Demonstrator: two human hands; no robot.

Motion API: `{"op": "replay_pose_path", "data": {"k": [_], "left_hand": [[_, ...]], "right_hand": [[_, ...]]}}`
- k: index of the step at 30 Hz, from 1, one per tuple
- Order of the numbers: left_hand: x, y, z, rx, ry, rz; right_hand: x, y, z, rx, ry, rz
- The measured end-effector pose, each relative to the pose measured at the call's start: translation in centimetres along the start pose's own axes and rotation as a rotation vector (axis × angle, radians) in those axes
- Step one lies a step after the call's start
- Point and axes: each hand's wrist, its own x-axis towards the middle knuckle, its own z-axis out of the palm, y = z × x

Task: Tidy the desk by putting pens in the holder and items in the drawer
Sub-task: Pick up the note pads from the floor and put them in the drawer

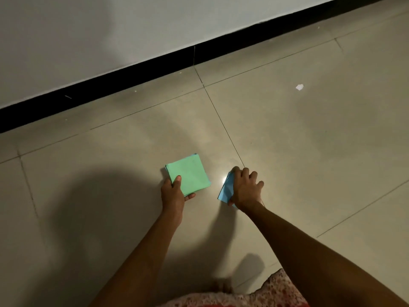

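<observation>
I look down at a tiled floor. My left hand (173, 193) grips a stack of green square paper notes (192, 171) by its near left corner, thumb on top and fingers under it. To its right, my right hand (244, 189) covers a stack of blue paper notes (225, 189) from above, fingers curled over its far edge. Only the left part of the blue stack shows. The blue stack tilts against the floor. No desk, pen holder or drawer is in view.
Beige floor tiles (309, 140) stretch all around. A black skirting board (155, 67) and a white wall (110, 29) run across the back. A small white paper scrap (299, 87) lies at the far right. Patterned clothing (265, 293) shows at the bottom edge.
</observation>
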Motion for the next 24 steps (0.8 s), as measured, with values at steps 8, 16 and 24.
{"op": "replay_pose_path", "data": {"k": [8, 16, 24], "left_hand": [[-0.5, 1.6, -0.8, -0.050, 0.001, -0.008], [-6.4, 7.0, -3.8, -0.076, 0.056, 0.038], [-14.7, 18.9, -6.5, -0.104, 0.145, 0.113]], "right_hand": [[0.6, 0.8, -1.2, 0.073, -0.030, 0.104], [-4.0, -1.2, -10.1, 1.120, -0.023, 0.243], [-11.5, -8.2, -28.1, 1.572, -0.252, 0.036]]}}
